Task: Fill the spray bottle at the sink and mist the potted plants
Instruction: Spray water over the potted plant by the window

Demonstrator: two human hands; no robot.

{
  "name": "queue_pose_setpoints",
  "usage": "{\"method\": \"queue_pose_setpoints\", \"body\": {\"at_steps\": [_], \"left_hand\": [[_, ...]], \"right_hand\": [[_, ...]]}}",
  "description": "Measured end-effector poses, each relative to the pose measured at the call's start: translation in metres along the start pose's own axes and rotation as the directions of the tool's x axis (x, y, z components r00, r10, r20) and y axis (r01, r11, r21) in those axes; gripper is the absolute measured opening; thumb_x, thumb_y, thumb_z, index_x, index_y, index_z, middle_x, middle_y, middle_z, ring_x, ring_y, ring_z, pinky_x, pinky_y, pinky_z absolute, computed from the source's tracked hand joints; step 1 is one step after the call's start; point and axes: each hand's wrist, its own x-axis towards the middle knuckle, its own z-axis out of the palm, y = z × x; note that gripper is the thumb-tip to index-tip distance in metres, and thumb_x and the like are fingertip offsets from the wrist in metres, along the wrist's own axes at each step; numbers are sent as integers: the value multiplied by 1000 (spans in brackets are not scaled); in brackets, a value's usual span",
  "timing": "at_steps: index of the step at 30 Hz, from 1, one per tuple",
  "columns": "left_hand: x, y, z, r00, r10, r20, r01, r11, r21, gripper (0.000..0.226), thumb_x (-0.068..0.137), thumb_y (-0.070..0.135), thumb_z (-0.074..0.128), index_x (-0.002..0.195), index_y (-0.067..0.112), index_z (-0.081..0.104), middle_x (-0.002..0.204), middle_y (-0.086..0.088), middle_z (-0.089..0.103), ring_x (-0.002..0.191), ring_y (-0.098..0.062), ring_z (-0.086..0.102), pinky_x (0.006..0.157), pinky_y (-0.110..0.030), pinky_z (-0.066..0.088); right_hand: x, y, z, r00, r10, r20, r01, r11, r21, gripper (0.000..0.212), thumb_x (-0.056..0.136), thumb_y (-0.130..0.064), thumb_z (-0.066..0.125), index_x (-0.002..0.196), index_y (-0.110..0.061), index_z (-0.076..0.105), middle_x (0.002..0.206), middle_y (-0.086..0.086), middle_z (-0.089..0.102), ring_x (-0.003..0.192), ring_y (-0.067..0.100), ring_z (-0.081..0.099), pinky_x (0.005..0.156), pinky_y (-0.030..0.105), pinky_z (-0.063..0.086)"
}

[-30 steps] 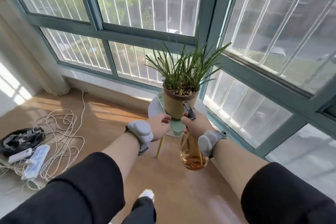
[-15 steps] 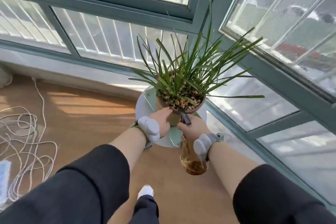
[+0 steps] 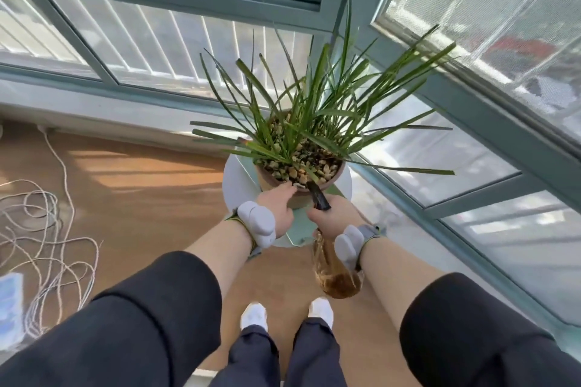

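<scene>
Grip of the right hand (image 3: 338,218) is closed round the neck and trigger head of the amber, translucent plastic spray bottle (image 3: 336,273), whose body hangs below the wrist and looks darker at its bottom, apparently with liquid. The black nozzle (image 3: 318,199) is aimed forward and up, its tip at the near rim of the round terracotta pot (image 3: 265,177). The left hand (image 3: 279,209) is stretched alongside, fingertips (image 3: 290,188) laid against the same rim; whether they hook over it cannot be told. Both forearms are extended close together, each wrist banded by a white padded device (image 3: 256,223). The pot, topped with pebbles and bearing a plant of long narrow green leaves (image 3: 314,110), stands on a small round white desk (image 3: 239,182) in a corner of grey-green window frames (image 3: 471,110). Filling is judged done, and misting is the step in hand. A squeeze of the trigger is called for next, with the nozzle raised toward the foliage rather than the pebbles. Coiled white cables (image 3: 47,229) lie on the wooden floor at left.
</scene>
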Motion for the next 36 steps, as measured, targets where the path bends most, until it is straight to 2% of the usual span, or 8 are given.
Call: {"method": "queue_pose_setpoints", "body": {"at_steps": [3,7,10,14,18,23,30,36], "left_hand": [[4,8,3,1000,-27,5,27,1000,-15,53,96,12,34,147,17,21,157,2,13,141,-21,23,112,-28,23],[12,18,5,999,-39,17,39,999,-15,52,97,15,33,147,16,20,157,0,15,143,-19,18,113,-26,18],[17,28,9,997,-69,23,70,997,-21,52,97,16,32,147,17,20,156,-1,17,142,-20,20,111,-27,21],[18,38,16,995,-94,11,94,996,-9,52,97,16,34,147,18,21,155,-3,19,141,-23,23,111,-29,23],[19,44,16,994,-111,18,112,994,-13,52,96,15,34,147,17,21,156,-5,18,141,-25,22,114,-34,23],[18,51,17,990,-138,15,138,990,-7,52,97,15,33,147,16,21,155,-3,19,142,-23,22,114,-32,23],[16,56,16,985,-173,-10,172,985,-12,52,96,16,34,147,18,21,154,-4,22,137,-26,30,109,-34,33],[18,58,10,977,-199,-81,198,980,-11,54,97,17,32,147,23,16,152,-6,28,129,-30,40,94,-33,42]], "right_hand": [[7,7,-11,998,-44,41,44,999,-4,19,80,-23,55,71,-11,43,66,8,44,63,25,46,60,33,36],[15,21,-21,998,-58,25,58,998,-1,26,78,-22,56,62,-16,37,56,1,41,51,17,39,51,29,31],[18,34,-26,998,-62,19,62,998,4,29,74,-23,56,57,-20,33,49,-4,36,47,15,34,47,28,27],[22,44,-33,998,-66,10,66,998,6,20,69,-30,54,63,-17,41,54,-1,42,51,18,39,51,29,30],[25,50,-39,998,-70,3,70,998,0,21,63,-33,50,57,-18,37,49,-2,39,47,17,35,48,28,26],[32,52,-48,992,-121,-24,120,993,-8,25,69,-29,55,56,-22,35,48,-5,36,46,15,33,46,27,24],[35,42,-57,991,-128,-38,128,992,5,25,61,-40,46,51,-21,34,42,-6,35,42,14,33,44,26,25],[35,32,-57,984,-164,69,168,985,-45,31,78,-19,55,53,-16,36,51,2,41,54,21,39,54,30,31]]}}
